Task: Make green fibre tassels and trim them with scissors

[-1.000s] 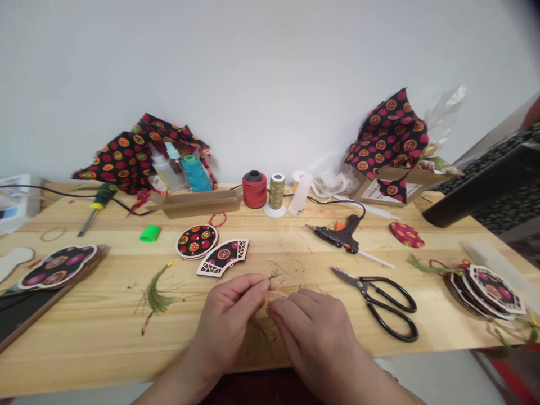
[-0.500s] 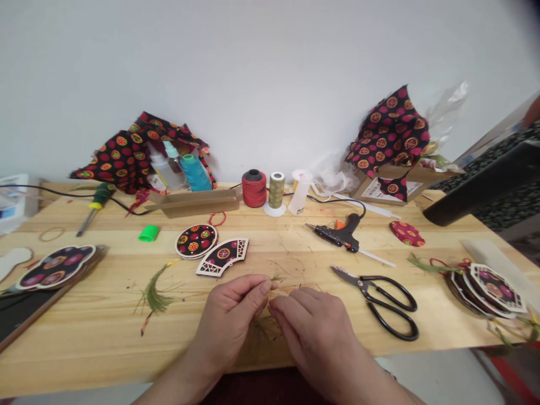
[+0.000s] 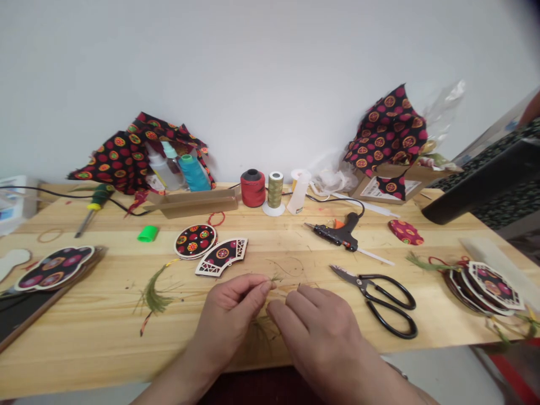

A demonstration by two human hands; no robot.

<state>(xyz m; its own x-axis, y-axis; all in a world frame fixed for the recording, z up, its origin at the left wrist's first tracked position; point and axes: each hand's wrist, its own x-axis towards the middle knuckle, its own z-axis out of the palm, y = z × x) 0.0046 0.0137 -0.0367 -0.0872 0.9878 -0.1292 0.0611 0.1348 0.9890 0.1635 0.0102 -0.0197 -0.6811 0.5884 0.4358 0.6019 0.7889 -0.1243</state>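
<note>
Thumb and forefinger of my left hand (image 3: 230, 315) pinch an olive-green thread tassel (image 3: 264, 331); its strands hang below and a few stick up above the fingertips. My right hand (image 3: 318, 323) is closed just beside it, fingers curled, and whatever it grips is hidden. Ahead of the hands lie a fan-shaped wooden-framed ornament (image 3: 223, 257) and a round one (image 3: 195, 241) with patterned fabric. Another green tassel (image 3: 157, 292) trails from the round ornament's yellow cord. Black-handled scissors (image 3: 373, 295) rest to the right of my right hand.
Behind the scissors lies a hot glue gun (image 3: 340, 232). Red thread (image 3: 253, 190) and olive thread (image 3: 275, 191) spools stand near the wall. Stacked ornaments (image 3: 493, 287) are at the right, others (image 3: 57, 267) at the left. A screwdriver (image 3: 95, 208) and green cap (image 3: 147, 233) lie left.
My right hand has shifted slightly right, widening the gap between the two hands. My left hand keeps its pinch on the tassel. The view has moved slightly.
</note>
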